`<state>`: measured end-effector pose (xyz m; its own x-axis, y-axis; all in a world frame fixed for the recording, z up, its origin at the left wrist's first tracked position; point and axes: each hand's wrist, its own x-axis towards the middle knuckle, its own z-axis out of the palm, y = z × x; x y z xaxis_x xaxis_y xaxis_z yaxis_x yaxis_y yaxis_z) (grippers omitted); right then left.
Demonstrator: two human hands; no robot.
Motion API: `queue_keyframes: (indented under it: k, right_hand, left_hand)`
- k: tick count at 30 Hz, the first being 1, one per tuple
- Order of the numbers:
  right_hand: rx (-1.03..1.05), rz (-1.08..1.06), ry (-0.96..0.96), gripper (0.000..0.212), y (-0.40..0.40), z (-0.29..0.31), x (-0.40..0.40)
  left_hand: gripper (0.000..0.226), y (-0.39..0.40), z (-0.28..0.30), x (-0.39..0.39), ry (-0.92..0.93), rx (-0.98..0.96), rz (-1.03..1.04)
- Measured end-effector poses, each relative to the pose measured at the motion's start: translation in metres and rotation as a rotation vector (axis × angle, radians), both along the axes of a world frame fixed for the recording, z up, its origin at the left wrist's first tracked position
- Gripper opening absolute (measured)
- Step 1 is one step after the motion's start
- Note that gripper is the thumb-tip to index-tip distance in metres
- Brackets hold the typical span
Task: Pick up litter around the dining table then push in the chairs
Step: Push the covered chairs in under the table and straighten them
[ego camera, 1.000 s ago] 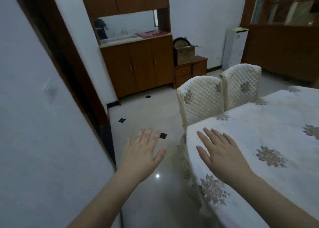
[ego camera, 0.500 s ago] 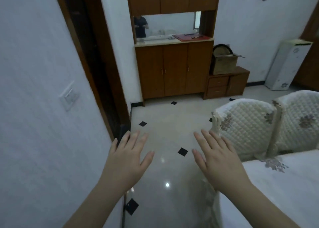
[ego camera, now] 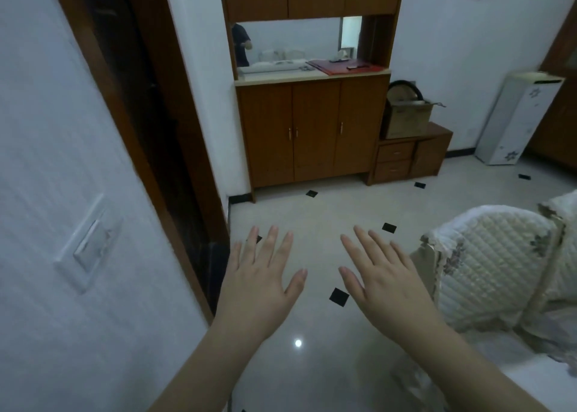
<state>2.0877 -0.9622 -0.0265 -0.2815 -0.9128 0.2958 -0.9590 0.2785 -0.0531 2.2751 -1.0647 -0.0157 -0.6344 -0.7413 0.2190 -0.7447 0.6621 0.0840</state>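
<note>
My left hand and my right hand are stretched out in front of me over the pale tiled floor, fingers straight and spread, holding nothing. A chair with a cream quilted cover stands at the right, just beyond my right hand, tucked against the dining table, whose white cloth shows only at the bottom right corner. A second covered chair is cut off by the right edge. I see no litter on the visible floor.
A white wall with a light switch and a dark wooden door frame close in on the left. Ahead stand a wooden sideboard, a low drawer unit carrying a cardboard box, and a white appliance.
My view has swung left and away from the table, so the cloth has nearly left the frame and the sideboard is centred. Both hands stay open and spread, now over the floor.
</note>
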Motion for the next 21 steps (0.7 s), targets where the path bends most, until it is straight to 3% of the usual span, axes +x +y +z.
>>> queue_keyframes:
  k: [6,21]
  right_hand:
    - [0.063,-0.034,0.023,0.059,-0.063,-0.021,-0.045]
    - [0.062,-0.165,-0.071,0.06,-0.231,-0.042,-0.224]
  left_hand:
    - [0.066,-0.066,-0.01,-0.05,-0.02,0.029,-0.095]
    - [0.071,-0.254,-0.025,-0.266,-0.057,0.051,-0.197]
